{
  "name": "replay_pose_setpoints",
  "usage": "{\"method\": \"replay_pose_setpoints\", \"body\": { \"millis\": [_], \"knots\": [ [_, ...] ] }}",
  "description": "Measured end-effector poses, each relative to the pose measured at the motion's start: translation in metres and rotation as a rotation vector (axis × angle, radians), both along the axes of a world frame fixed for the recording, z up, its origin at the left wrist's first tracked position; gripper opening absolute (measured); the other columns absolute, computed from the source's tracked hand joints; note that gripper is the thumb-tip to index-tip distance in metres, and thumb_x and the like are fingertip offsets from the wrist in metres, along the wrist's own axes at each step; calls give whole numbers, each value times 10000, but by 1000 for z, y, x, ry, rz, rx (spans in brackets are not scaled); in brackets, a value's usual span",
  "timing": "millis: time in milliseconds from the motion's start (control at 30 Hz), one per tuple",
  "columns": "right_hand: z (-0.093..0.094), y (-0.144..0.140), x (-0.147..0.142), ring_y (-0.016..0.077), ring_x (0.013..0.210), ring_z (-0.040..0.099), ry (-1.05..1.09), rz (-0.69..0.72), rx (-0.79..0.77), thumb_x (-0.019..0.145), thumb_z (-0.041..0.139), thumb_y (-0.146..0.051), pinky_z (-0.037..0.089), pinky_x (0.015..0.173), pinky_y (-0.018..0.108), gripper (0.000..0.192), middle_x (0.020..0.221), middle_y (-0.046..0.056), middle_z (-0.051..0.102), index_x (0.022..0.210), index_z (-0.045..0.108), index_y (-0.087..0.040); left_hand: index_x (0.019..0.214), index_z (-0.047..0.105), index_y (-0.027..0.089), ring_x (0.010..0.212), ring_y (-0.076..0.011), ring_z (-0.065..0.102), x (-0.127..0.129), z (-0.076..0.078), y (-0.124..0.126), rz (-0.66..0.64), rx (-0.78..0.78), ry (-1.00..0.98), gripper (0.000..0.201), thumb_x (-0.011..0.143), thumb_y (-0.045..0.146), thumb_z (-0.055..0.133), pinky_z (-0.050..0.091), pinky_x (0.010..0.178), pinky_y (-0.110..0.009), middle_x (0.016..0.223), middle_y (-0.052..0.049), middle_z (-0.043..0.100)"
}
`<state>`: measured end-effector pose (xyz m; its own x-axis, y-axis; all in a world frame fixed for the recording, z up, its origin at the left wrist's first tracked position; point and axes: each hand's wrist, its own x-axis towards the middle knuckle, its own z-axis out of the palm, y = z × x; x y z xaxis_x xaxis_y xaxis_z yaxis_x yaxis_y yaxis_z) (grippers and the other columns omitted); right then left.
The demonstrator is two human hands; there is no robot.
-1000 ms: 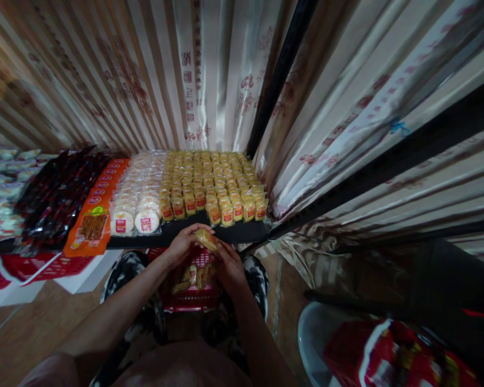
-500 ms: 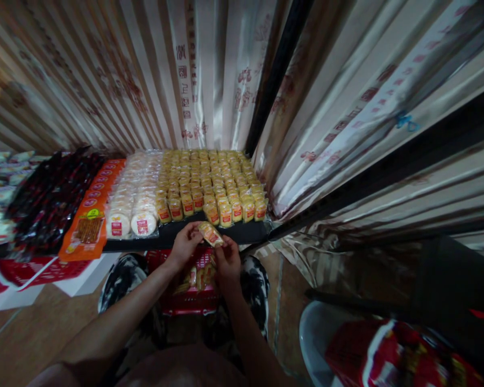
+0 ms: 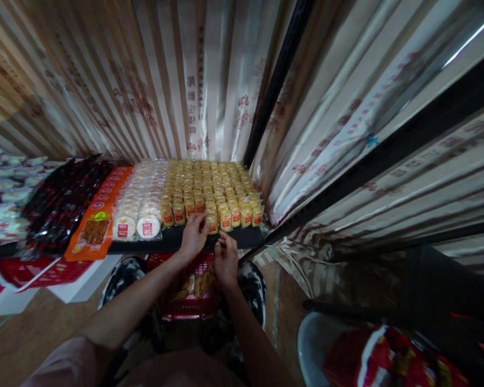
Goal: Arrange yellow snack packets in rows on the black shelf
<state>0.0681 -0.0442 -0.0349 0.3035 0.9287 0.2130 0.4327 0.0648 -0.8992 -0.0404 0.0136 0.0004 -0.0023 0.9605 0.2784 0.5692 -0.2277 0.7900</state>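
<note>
My left hand (image 3: 193,234) reaches over the front edge of the black shelf (image 3: 161,244) and pinches a small yellow snack packet (image 3: 212,222) into a gap in the front row of yellow packets (image 3: 210,188). My right hand (image 3: 226,257) hovers just below the shelf edge, fingers loosely curled, with nothing visible in it. A red basket (image 3: 185,309) rests between my knees under both hands and holds several more yellow packets (image 3: 196,285).
Left of the yellow rows lie round white cakes (image 3: 137,226), orange packs (image 3: 94,228) and dark red packs (image 3: 60,199). Striped curtains hang behind and to the right. A white tub (image 3: 308,338) with a red bag (image 3: 387,357) stands at the lower right.
The packet held in both hands above the basket has gone forward to the shelf's front row in my left hand. My right hand has let go and stayed below the edge.
</note>
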Motion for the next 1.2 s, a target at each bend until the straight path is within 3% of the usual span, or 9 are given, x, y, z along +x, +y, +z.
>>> {"method": "replay_pose_setpoints", "body": {
  "millis": [267,467,533,600,700,867,1000,1200],
  "knots": [
    [-7,12,0,181,927,560,-124,47,90,812,385,-170,494,821,330,368,1064,115,527,1135,561,-171,1136,544,167,929,-185,540,3,-17,1,19,11,15,298,849,196,469,446,885,-365,993,-72,537],
    [-15,17,4,193,992,536,-212,45,130,814,379,-154,460,897,354,388,1045,116,525,1156,563,-165,1304,372,169,866,-159,536,9,-29,-3,9,-17,-143,538,804,249,554,500,661,-260,1034,-79,503],
    [-17,17,5,186,958,550,-211,32,137,811,382,-153,467,882,351,386,1036,114,531,1149,567,-165,1333,324,168,849,-157,536,9,-32,-3,79,-16,-123,607,792,285,575,500,689,-280,1058,-84,496],
    [-17,17,5,174,912,568,-192,29,125,811,374,-151,486,840,338,387,1037,112,533,1147,566,-166,1305,366,177,796,-143,539,8,-33,-3,106,-25,-70,560,804,333,563,492,755,-317,1049,-74,501],
    [-14,17,7,164,884,577,-171,18,103,815,362,-148,491,820,334,400,1063,116,523,1172,541,-162,1253,438,178,732,-124,538,8,-31,0,55,-38,-33,456,841,361,507,479,802,-329,1023,-63,506],
    [-8,22,14,165,891,560,-194,-35,104,825,358,-153,485,821,338,444,1121,129,491,1253,474,-169,1285,422,187,790,-135,550,13,-30,6,12,-23,21,462,856,346,484,468,850,-334,1082,-75,482],
    [-12,26,20,170,920,553,-245,-4,94,842,345,-166,471,863,348,460,1141,129,478,1290,450,-181,1321,379,180,846,-140,545,14,-40,8,-11,14,29,485,877,362,448,451,897,-350,1215,-110,429],
    [-21,27,20,193,986,551,-300,30,112,856,314,-160,471,877,370,501,1139,142,499,1354,371,-167,1352,325,183,835,-134,556,13,-53,10,-39,43,10,528,877,377,450,475,860,-334,1236,-122,427]
  ]
}}
